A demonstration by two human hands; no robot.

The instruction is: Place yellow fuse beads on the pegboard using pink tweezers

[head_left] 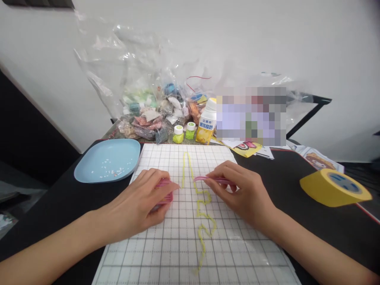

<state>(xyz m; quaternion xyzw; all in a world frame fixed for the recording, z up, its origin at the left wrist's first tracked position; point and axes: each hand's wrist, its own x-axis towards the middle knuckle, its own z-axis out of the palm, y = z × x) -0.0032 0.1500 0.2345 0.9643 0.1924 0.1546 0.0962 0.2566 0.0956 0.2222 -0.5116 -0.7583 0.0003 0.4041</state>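
Note:
A white gridded mat lies on the dark table in front of me. A long wavy strand of small yellow-green beads runs down its middle. My left hand rests on the mat left of the strand, fingers curled round a pink plastic tool or small tray. My right hand lies right of the strand and pinches a thin pink stick, whose curved tip points at the beads.
A light blue plate with tiny bits sits at the left. Behind the mat stand two small green bead jars, a yellow-white bottle and clear bags of beads. A yellow tape roll lies at the right.

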